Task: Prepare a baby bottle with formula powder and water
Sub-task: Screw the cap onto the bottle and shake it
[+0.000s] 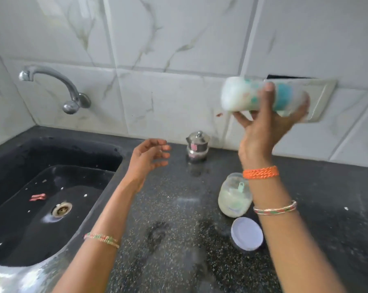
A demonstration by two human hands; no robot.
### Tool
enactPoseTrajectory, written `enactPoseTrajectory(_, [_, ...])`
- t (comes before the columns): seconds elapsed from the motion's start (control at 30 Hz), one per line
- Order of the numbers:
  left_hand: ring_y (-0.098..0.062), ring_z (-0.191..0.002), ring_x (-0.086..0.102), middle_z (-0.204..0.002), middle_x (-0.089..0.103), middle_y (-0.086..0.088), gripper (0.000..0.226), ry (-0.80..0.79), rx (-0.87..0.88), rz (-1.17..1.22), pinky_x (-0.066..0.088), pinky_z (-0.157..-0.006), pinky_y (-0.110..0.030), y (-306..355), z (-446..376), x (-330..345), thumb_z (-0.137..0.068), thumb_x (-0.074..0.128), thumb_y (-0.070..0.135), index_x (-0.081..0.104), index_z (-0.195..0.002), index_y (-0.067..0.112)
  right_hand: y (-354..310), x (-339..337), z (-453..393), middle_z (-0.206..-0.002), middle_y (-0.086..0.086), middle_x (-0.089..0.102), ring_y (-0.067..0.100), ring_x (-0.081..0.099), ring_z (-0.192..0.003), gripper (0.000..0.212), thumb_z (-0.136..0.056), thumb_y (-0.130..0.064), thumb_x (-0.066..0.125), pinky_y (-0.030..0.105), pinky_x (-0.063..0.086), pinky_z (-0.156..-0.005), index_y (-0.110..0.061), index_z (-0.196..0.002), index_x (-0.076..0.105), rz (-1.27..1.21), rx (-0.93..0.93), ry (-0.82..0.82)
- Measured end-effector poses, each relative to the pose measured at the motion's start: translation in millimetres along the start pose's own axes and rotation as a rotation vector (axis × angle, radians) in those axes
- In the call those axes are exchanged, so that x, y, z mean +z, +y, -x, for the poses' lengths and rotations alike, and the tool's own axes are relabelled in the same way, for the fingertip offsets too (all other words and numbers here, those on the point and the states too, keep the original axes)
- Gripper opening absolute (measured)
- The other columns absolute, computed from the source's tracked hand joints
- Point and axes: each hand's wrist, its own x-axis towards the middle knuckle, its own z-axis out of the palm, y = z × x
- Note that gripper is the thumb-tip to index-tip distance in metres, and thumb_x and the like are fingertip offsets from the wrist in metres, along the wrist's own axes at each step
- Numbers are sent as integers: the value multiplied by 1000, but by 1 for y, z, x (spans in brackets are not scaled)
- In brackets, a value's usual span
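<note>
Nearest on the dark speckled desk point(168, 240) lies a white lid point(247, 233), off its jar. Just beyond it stands the open jar point(234, 195) of pale formula powder with a green scoop point(241, 186) stuck in it, partly hidden behind the right forearm. To the left the black sink point(51, 199) is set into the desk. Farther on, the left hand point(149, 157) hovers over the desk, fingers loosely curled and holding nothing. A small steel pot point(197, 148) stands by the wall. Highest and farthest, the right hand point(263, 127) grips the bottle point(261, 96) from below, long axis near level, white base to the left, blurred as if being shaken. The bottle lies up and right of the free left hand, well apart, so the right hand alone governs it.
</note>
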Motion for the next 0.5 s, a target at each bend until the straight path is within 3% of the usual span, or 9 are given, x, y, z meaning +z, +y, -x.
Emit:
enactPoseTrajectory(0.03, [-16,-70,64,-80,71,1,27,8,-7,22,55,-70,-36,0,0,3,-92,41,-4,63,-91,12,-2,2,1,-120,0,58,19,67,-100,66,-81,-10,72,40,58,-61,-36,-128,33,7,-16,-41])
enactPoseTrajectory(0.13, [-18,-64,62,-71,70,0,30,43,-6,-3,54,-62,-32,5,-3,15,-90,42,-6,64,-82,14,13,-5,28,-115,-20,59,8,62,-94,76,-68,-5,80,31,57,-72,-34,-127,42,442,54,-702])
enactPoseTrajectory(0.17, [-18,-64,62,-70,69,1,31,44,2,-9,54,-59,-29,8,-5,18,-89,43,-6,64,-80,15,20,-9,30,-118,-17,57,9,61,-95,81,-66,-6,82,32,57,-74,-35,-130,41,477,24,-752])
enactPoseTrajectory(0.27, [-16,-65,63,-74,70,2,29,15,12,46,54,-61,-31,16,-6,17,-92,41,-4,62,-85,15,15,6,20,-116,-2,56,6,65,-89,77,-78,-4,74,43,59,-68,-33,-134,30,160,14,-316])
enactPoseTrajectory(0.3, [-15,-64,62,-73,71,3,28,24,6,53,53,-61,-30,16,-5,17,-92,41,-3,62,-85,14,15,8,20,-114,-2,56,5,65,-87,77,-80,-1,71,44,59,-67,-34,-134,28,127,8,-290])
enactPoseTrajectory(0.4, [-14,-57,59,-63,69,4,22,59,-26,-30,49,-57,-27,16,-2,18,-92,48,0,64,-82,12,20,10,30,-117,-12,58,8,63,-92,83,-70,2,77,33,58,-72,-33,-134,35,452,46,-847])
enactPoseTrajectory(0.43, [-14,-58,59,-64,69,4,21,39,-35,-45,49,-59,-29,17,0,18,-93,47,2,63,-83,11,21,8,29,-115,-14,60,10,64,-93,82,-69,1,77,33,58,-71,-34,-132,38,466,41,-872])
enactPoseTrajectory(0.47, [-15,-60,60,-66,69,4,21,12,-46,-49,50,-61,-30,20,0,17,-94,45,3,63,-87,11,18,13,23,-110,-15,63,9,65,-91,78,-71,1,76,34,58,-68,-34,-130,39,381,47,-765])
enactPoseTrajectory(0.5, [-15,-62,60,-70,70,4,22,-20,-58,-43,52,-62,-32,21,2,13,-95,41,4,61,-91,11,11,21,19,-109,-14,63,7,65,-91,74,-75,1,74,36,58,-64,-33,-130,36,236,67,-537])
